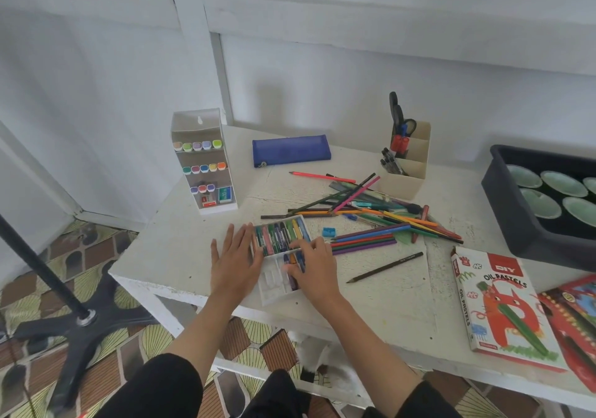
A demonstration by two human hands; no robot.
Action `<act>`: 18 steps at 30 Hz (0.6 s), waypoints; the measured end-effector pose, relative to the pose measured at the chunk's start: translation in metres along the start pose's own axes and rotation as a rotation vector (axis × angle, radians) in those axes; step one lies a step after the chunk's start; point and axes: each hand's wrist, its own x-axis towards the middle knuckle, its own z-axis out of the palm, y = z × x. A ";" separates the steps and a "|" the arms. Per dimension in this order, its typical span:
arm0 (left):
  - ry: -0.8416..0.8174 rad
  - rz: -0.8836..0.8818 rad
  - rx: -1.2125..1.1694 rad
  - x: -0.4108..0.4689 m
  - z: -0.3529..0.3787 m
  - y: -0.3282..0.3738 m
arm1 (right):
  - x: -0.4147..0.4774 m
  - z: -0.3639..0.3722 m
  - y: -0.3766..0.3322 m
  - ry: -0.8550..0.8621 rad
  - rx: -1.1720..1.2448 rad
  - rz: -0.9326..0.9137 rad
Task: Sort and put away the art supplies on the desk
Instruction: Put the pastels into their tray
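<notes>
While the left grip point(235, 256) lies spread against the tray point(272, 285), the right grip point(314, 262) curls onto its pastels point(280, 233) (pinching? cannot tell).

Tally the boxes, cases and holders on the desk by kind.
Blue pencil case: 1
White marker rack: 1
Beige pen holder: 1
White pastel tray: 1
Printed cardboard boxes: 2 (oil pastels box, red box)
Black bin: 1
Total: 7
</notes>
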 end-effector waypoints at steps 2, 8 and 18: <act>-0.006 0.001 0.016 0.000 0.000 0.000 | 0.000 0.002 0.001 0.012 0.007 -0.008; 0.013 0.028 0.010 0.000 0.000 0.001 | -0.004 -0.011 0.013 -0.051 0.326 -0.021; 0.067 0.111 -0.094 -0.003 0.006 -0.003 | -0.016 -0.104 0.114 0.344 0.386 0.205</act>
